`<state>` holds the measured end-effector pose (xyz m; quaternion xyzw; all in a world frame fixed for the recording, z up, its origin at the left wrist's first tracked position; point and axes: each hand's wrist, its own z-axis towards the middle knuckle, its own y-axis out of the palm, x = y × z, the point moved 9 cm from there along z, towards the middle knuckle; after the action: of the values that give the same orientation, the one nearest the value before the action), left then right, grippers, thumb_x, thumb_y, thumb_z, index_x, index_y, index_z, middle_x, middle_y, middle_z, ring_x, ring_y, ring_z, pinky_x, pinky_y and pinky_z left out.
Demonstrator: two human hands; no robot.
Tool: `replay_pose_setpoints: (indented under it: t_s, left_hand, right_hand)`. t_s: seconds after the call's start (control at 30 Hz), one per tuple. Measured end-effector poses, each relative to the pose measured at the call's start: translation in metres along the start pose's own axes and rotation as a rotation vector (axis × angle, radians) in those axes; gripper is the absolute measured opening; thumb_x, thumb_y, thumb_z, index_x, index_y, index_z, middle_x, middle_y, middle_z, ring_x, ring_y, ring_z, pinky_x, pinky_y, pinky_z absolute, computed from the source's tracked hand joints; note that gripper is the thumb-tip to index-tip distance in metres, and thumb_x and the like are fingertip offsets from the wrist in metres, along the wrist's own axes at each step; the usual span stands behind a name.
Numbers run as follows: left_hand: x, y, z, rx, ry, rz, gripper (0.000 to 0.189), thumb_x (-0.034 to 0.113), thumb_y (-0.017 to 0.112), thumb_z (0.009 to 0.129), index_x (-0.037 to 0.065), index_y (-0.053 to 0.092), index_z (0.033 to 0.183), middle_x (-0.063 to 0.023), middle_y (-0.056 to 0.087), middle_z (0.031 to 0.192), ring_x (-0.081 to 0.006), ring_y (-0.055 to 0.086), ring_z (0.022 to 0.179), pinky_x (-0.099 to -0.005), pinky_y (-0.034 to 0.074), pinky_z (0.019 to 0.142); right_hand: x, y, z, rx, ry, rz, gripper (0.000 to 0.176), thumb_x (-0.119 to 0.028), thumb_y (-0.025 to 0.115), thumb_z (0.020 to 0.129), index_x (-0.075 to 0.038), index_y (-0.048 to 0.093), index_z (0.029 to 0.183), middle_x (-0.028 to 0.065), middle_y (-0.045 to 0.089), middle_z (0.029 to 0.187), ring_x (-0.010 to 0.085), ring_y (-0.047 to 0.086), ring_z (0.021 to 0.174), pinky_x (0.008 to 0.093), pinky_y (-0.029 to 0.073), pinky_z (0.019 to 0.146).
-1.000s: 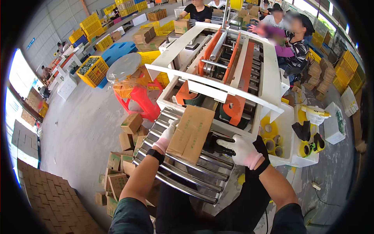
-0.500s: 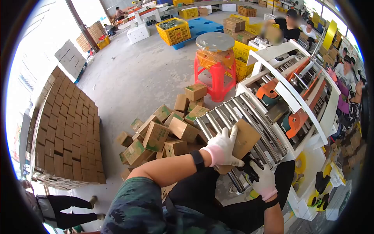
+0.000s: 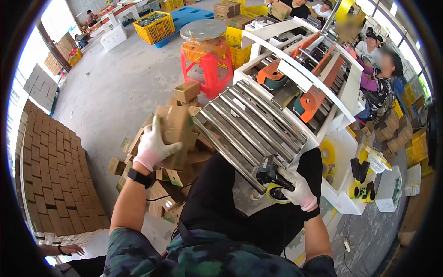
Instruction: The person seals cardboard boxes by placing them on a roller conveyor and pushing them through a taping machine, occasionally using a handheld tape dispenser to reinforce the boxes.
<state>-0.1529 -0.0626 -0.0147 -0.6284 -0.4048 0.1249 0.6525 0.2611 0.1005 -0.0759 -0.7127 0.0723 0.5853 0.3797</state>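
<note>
My left hand [image 3: 156,147], in a white glove with a pink cuff, is on a brown cardboard box [image 3: 174,127] above the box pile, thumb spread along its side. The box is blurred by motion. My right hand [image 3: 297,188], gloved the same way, is wrapped around the handle of a black hand-held device [image 3: 268,171], which looks like a hand-held printer. That device is at the near end of the roller conveyor [image 3: 240,122]. Below my left hand is a heap of cardboard boxes [image 3: 161,196], some with green print.
A white taping machine [image 3: 314,87] with orange parts adjoins the rollers. Beyond the heap stands a red stool [image 3: 207,69]. Stacked boxes [image 3: 50,171] rise at left. A yellow crate [image 3: 154,28] is farther back. Co-workers [image 3: 383,69] are at the right; another person's hand [image 3: 71,249] shows lower left.
My left hand has carried the box left, off the rollers to over the heap. My right hand and the black device have come away from the box. The view has swung right.
</note>
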Motion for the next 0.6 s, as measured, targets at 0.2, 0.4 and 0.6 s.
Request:
replay_pose_setpoints:
  t_s: [0.2,0.4,0.6]
  left_hand:
    - [0.056,0.084,-0.019,-0.292,0.241,-0.446,0.068,0.051,0.064,0.087,0.001,0.051,0.132,-0.0210,0.061,0.120,-0.0392,0.060,0.108,-0.0463,0.048,0.094]
    - [0.172,0.216,-0.126,-1.333,-0.193,-1.564,0.073,0.063,0.041,0.096,-0.002,0.054,0.129,-0.0154,0.063,0.119,-0.0270,0.065,0.094,-0.0371,0.054,0.077]
    - [0.178,0.215,-0.114,-0.963,-0.124,-1.355,0.041,0.040,0.046,0.102,0.003,0.060,0.109,-0.0046,0.063,0.081,-0.0145,0.058,0.062,-0.0272,0.049,0.054]
  right_hand:
    - [-0.032,0.003,-0.005,0.029,-0.134,-0.123,0.068,0.002,0.068,0.067,-0.011,0.059,0.133,0.0110,0.057,0.098,0.0277,0.060,0.091,0.0318,0.048,0.084]
    - [-0.058,-0.009,-0.017,0.030,-0.117,-0.338,0.062,0.005,0.069,0.068,-0.012,0.063,0.128,0.0104,0.058,0.098,0.0255,0.062,0.085,0.0311,0.050,0.078]
    - [-0.055,-0.012,-0.024,0.063,-0.093,-0.420,0.056,-0.011,0.077,0.072,-0.025,0.066,0.126,0.0115,0.059,0.090,0.0288,0.063,0.075,0.0335,0.051,0.067]
